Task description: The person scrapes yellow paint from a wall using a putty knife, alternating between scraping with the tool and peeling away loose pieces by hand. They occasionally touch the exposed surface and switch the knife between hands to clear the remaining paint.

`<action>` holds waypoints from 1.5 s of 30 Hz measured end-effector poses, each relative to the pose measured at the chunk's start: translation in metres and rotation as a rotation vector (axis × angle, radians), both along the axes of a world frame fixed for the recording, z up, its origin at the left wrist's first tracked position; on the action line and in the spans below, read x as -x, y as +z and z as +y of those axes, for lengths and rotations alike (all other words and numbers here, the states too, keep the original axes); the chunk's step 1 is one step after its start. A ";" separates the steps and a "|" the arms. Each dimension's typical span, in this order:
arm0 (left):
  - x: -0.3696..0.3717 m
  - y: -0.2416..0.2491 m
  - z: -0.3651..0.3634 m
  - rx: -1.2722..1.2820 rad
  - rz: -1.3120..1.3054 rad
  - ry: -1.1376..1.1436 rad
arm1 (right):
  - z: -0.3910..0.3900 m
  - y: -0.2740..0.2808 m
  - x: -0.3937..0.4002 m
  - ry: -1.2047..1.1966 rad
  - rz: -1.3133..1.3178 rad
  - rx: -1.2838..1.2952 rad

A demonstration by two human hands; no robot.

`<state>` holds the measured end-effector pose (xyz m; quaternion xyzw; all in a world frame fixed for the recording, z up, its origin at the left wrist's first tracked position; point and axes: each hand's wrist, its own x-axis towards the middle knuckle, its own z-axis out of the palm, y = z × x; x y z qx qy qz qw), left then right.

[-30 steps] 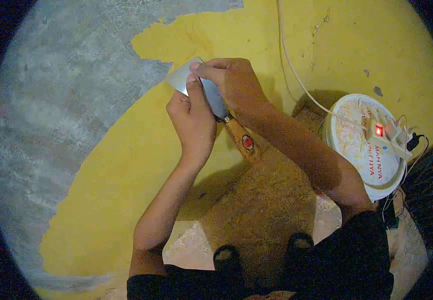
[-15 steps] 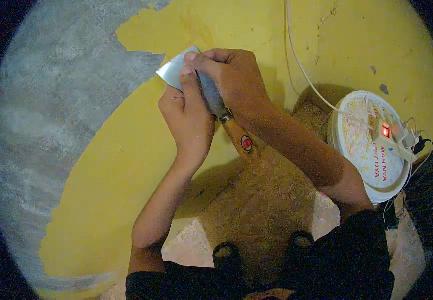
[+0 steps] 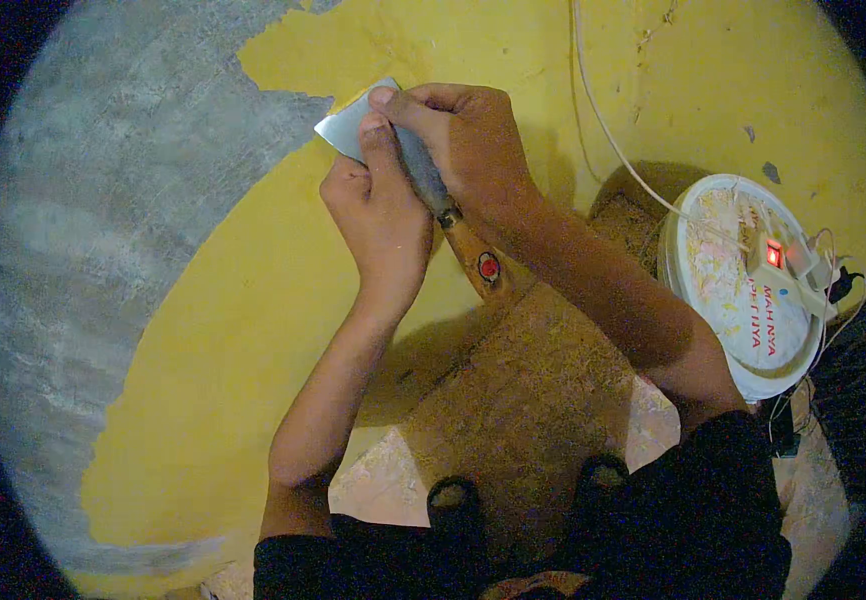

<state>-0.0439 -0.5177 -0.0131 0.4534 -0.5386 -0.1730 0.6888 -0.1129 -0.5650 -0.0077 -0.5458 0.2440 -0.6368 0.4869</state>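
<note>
Both hands grip the metal blade of a putty knife (image 3: 345,130) with a wooden handle. My left hand (image 3: 385,225) is closed on the blade's near side, its thumb lying on top. From the other side my right hand (image 3: 473,150) pinches the blade near its corner, thumb on the metal. The handle, marked with a red spot, points down and toward me, held by neither hand. Beyond the blade's wide edge is a wall with yellow paint (image 3: 223,330) and a bare grey patch (image 3: 133,200). Fingers beneath the blade are hidden.
On the right stands a white bucket (image 3: 743,350) with scraps on its lid. A power strip (image 3: 788,275) with a lit red switch lies on it, and a white cable (image 3: 613,150) runs upward. Debris covers the brown floor (image 3: 513,400) near my feet.
Both hands and the putty knife have shifted slightly upward in view. The grip on the blade looks the same.
</note>
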 end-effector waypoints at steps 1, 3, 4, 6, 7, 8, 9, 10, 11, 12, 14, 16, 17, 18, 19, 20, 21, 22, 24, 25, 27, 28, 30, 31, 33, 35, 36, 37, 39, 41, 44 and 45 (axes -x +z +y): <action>0.000 0.000 0.000 -0.007 -0.037 0.025 | -0.001 0.000 -0.001 -0.026 0.006 0.039; 0.002 0.007 0.001 -0.017 -0.058 0.056 | 0.001 0.003 0.001 -0.047 0.011 0.073; 0.003 0.009 0.002 -0.027 -0.080 0.088 | 0.002 0.005 0.001 -0.068 0.017 0.105; 0.002 0.006 -0.002 -0.007 -0.021 0.033 | 0.000 0.006 0.002 -0.080 0.067 0.097; 0.001 0.004 -0.004 0.015 0.038 -0.024 | -0.001 0.006 0.003 -0.094 0.118 0.090; 0.002 0.002 -0.004 0.015 0.037 -0.024 | -0.001 0.006 0.003 -0.094 0.117 0.090; 0.003 0.002 -0.004 0.014 0.050 0.006 | 0.000 0.006 0.003 -0.048 0.064 0.043; 0.004 0.001 -0.004 0.014 0.063 0.036 | 0.002 0.007 0.002 -0.001 0.011 -0.003; 0.003 0.001 -0.003 0.020 0.065 0.035 | 0.006 0.007 0.002 -0.002 0.012 0.003; 0.003 -0.001 0.000 0.016 0.033 0.046 | 0.011 0.005 0.001 0.024 -0.022 -0.032; -0.002 -0.007 0.004 0.010 0.005 0.061 | 0.013 0.000 0.001 0.055 -0.052 -0.070; -0.007 -0.013 0.006 -0.035 -0.025 0.060 | 0.012 -0.008 -0.001 0.105 -0.028 -0.082; -0.008 -0.013 0.007 -0.036 -0.022 0.061 | 0.014 -0.006 -0.001 0.106 -0.025 -0.084; -0.008 -0.011 0.008 -0.027 -0.017 0.034 | 0.017 -0.003 0.000 0.096 -0.022 -0.091; -0.008 -0.011 0.009 -0.017 -0.014 0.006 | 0.019 -0.001 0.001 0.086 -0.020 -0.098; -0.009 -0.011 0.009 -0.017 -0.014 0.006 | 0.018 -0.002 0.000 0.086 -0.020 -0.098; -0.010 -0.011 0.009 -0.037 -0.024 0.010 | 0.016 -0.004 -0.001 0.100 -0.033 -0.099; -0.011 -0.011 0.009 -0.058 -0.032 0.013 | 0.015 -0.005 -0.001 0.113 -0.044 -0.101; -0.010 -0.009 0.008 -0.037 -0.022 -0.001 | 0.016 -0.001 -0.001 0.091 -0.021 -0.109; -0.008 -0.008 0.008 -0.018 -0.014 -0.016 | 0.017 0.000 0.000 0.067 0.000 -0.119; -0.008 -0.003 0.010 -0.048 -0.049 0.011 | 0.016 0.000 0.001 0.059 0.010 -0.094; -0.008 -0.001 0.011 -0.078 -0.087 0.037 | 0.014 0.000 0.001 0.050 0.017 -0.067; -0.009 -0.002 0.004 -0.049 -0.084 0.036 | 0.006 -0.002 -0.003 0.041 -0.019 -0.060; -0.009 -0.002 0.001 -0.019 -0.080 0.035 | 0.003 -0.003 -0.004 0.032 -0.054 -0.053; -0.007 -0.001 0.000 -0.006 -0.069 0.039 | 0.002 -0.001 0.000 0.015 -0.008 -0.026; -0.004 -0.001 -0.001 0.008 -0.058 0.041 | 0.002 0.001 0.001 -0.003 0.038 0.002; -0.003 -0.002 -0.001 0.023 -0.019 0.029 | 0.004 0.002 0.000 0.013 0.008 -0.025; -0.002 -0.003 -0.001 0.037 0.019 0.014 | 0.006 0.002 0.000 0.027 -0.022 -0.053; -0.001 -0.007 0.000 0.043 0.034 0.014 | 0.005 -0.002 0.000 0.019 0.008 -0.067; -0.001 -0.009 0.002 0.047 0.049 0.017 | 0.007 -0.004 0.000 0.015 0.040 -0.083; -0.002 -0.010 0.006 -0.041 0.032 -0.003 | 0.010 -0.005 0.001 0.094 -0.032 -0.121; -0.001 -0.008 0.006 -0.013 0.031 0.002 | 0.009 -0.004 0.002 0.068 -0.007 -0.088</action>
